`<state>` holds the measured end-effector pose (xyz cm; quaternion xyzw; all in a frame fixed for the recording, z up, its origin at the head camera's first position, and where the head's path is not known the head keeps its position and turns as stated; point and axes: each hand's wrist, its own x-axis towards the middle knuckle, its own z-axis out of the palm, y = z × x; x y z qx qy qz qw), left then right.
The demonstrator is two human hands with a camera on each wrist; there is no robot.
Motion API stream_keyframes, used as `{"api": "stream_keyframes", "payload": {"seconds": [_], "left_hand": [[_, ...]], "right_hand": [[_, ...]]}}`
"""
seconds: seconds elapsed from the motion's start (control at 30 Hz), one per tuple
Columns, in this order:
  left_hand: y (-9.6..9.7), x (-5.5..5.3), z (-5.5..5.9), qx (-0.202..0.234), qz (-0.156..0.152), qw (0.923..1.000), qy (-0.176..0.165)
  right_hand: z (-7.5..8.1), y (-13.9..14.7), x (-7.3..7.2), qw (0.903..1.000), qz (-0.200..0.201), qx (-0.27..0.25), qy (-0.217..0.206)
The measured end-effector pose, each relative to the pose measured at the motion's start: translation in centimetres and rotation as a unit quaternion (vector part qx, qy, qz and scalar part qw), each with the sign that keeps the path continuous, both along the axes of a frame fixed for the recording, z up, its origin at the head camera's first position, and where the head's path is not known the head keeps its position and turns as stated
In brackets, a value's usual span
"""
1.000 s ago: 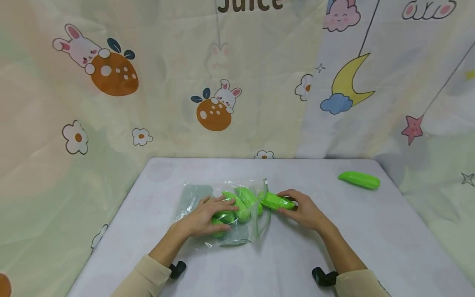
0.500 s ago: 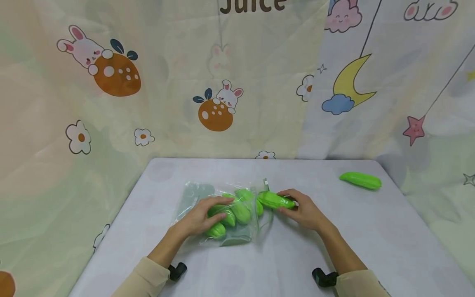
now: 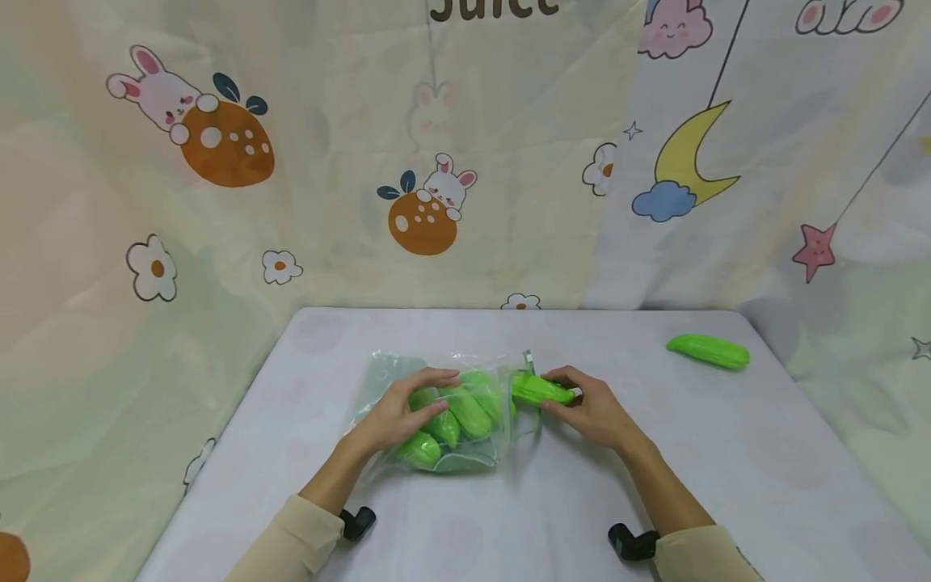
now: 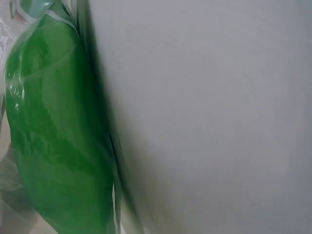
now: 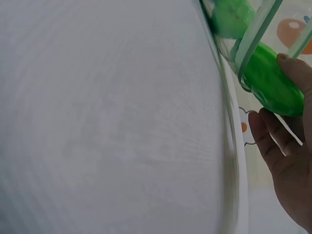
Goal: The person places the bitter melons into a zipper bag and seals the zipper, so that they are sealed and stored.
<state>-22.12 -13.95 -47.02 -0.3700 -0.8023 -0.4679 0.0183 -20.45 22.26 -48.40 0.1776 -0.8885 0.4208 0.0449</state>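
Observation:
A clear zip bag [image 3: 462, 462] lies on the table, holding several bright green, long toy vegetables [image 3: 469, 416]. My left hand [image 3: 396, 416] grips the bag from its left side, thumb and fingers over the vegetables inside. In the left wrist view one bagged green vegetable [image 4: 63, 126] fills the left edge; that hand is not clearly shown there. My right hand [image 3: 592, 408] pinches another long green toy vegetable [image 3: 540, 389] by its right end. Its left end is within the bag's mouth [image 5: 256, 41], which shows as pale green strips in the right wrist view.
One more green toy vegetable [image 3: 709, 352] lies apart at the table's far right. The white-covered table [image 3: 553, 517] meets a printed cloth backdrop [image 3: 509, 242] at its far edge. Black wrist devices [image 3: 633, 541] sit at both sleeves.
My left hand has drawn its fingers in from lying spread over the bag, and the bag has shifted slightly right. The right hand's vegetable sits a little farther into the bag's mouth.

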Motion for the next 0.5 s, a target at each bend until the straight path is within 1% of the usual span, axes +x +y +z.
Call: {"api": "stream_keyframes", "payload": {"seconds": [0.03, 0.1, 0.17, 0.27, 0.33, 0.4, 0.5], "left_hand": [[0.05, -0.06, 0.02, 0.006, 0.001, 1.0000, 0.001], [0.14, -0.16, 0.06, 0.018, 0.002, 0.9998, -0.002], [0.21, -0.22, 0.11, 0.027, 0.001, 0.9996, -0.007], [0.31, -0.20, 0.17, 0.037, 0.003, 0.9992, -0.017], [0.37, -0.20, 0.20, 0.042, 0.003, 0.9989, -0.019], [0.48, -0.23, 0.24, 0.048, 0.002, 0.9987, -0.019], [0.64, -0.35, 0.24, 0.052, -0.002, 0.9985, -0.017]], "right_hand": [[0.00, -0.01, 0.02, 1.0000, -0.002, -0.001, -0.002], [-0.05, 0.02, 0.05, 0.9999, 0.007, -0.011, -0.005], [-0.13, 0.07, 0.10, 0.9990, 0.030, -0.030, -0.013], [-0.37, 0.16, 0.10, 0.9952, 0.074, -0.059, -0.027], [-0.47, 0.16, 0.05, 0.9928, 0.093, -0.069, -0.031], [-0.50, 0.14, -0.01, 0.9932, 0.091, -0.067, -0.027], [-0.41, 0.12, -0.13, 0.9956, 0.071, -0.058, -0.020]]}}
